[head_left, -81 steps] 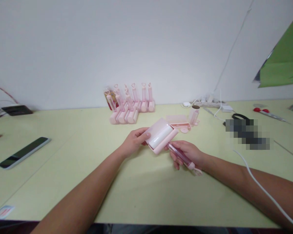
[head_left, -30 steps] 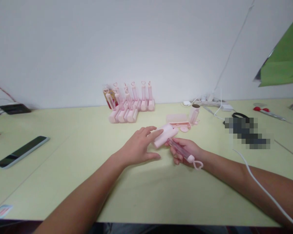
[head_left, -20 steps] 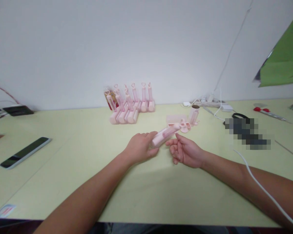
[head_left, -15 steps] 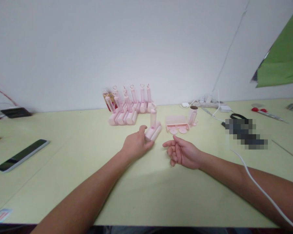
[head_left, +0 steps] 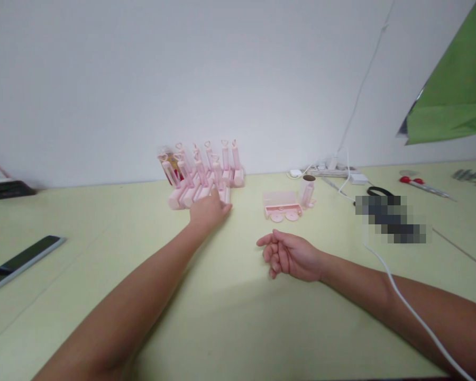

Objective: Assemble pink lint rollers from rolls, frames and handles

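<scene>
My left hand [head_left: 208, 211] is closed around the base of a pale pink stand [head_left: 218, 175] with an upright clear tube and a small loop on top. It sits at the right end of the front row of several like pink stands [head_left: 176, 199], close beside them. Most of its base is hidden behind my fingers. My right hand [head_left: 291, 256] rests on the table, palm turned inward, fingers loosely curled and apart, holding nothing. Beyond it lie an opened pink case [head_left: 282, 199], two pink discs [head_left: 276, 217] and a pink cylinder with a brown top [head_left: 308, 191].
A dark-screened phone-like device [head_left: 21, 264] lies at the left. Toward the right are a white power strip [head_left: 333, 170], a dark blurred-out item [head_left: 388, 217], a red-handled tool [head_left: 412, 181] and a white cable [head_left: 410, 312] crossing my right forearm. A wall [head_left: 238, 79] stands behind.
My left hand has carried the pink stand leftward and away from me, up to the front row of stands. My right hand has kept its place and pose. The view has shifted slightly.
</scene>
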`<state>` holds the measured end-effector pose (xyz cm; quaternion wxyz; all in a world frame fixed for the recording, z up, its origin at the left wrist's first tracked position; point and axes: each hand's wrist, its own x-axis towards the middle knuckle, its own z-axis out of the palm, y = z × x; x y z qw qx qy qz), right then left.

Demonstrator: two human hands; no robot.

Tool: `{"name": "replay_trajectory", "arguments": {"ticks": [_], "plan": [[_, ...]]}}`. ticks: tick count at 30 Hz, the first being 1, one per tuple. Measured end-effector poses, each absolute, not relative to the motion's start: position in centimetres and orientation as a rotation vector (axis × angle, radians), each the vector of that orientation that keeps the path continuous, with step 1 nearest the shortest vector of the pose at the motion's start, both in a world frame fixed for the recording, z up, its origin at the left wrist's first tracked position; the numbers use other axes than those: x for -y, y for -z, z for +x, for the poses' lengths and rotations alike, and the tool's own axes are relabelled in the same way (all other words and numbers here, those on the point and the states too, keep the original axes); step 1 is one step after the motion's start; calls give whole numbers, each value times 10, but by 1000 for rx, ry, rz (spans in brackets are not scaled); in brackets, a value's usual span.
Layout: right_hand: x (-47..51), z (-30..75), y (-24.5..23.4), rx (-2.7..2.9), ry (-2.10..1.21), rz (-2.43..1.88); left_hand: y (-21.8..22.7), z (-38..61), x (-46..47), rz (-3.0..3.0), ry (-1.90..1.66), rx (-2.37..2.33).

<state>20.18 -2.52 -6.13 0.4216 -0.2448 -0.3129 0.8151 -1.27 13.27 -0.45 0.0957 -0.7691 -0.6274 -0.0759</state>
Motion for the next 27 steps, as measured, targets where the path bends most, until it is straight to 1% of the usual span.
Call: {"name": "replay_trajectory", "arguments": {"ticks": [10, 16, 19, 24, 27], "plan": [[23, 202, 63, 815, -2031, -622, 8, -17, -150, -2239, 242, 1907], [23, 201, 62, 826, -2023, -633, 4, -10, -141, -2221, 302, 1921], [23, 200, 62, 841, -2026, -633, -3, 8, -132, -2341, 389, 1745], [22, 199, 61, 869, -2005, -644, -10, 52, -128, -2721, 485, 1245], [22, 199, 61, 895, -1990, -638, -9, 75, -132, -2846, 494, 1082]]}}
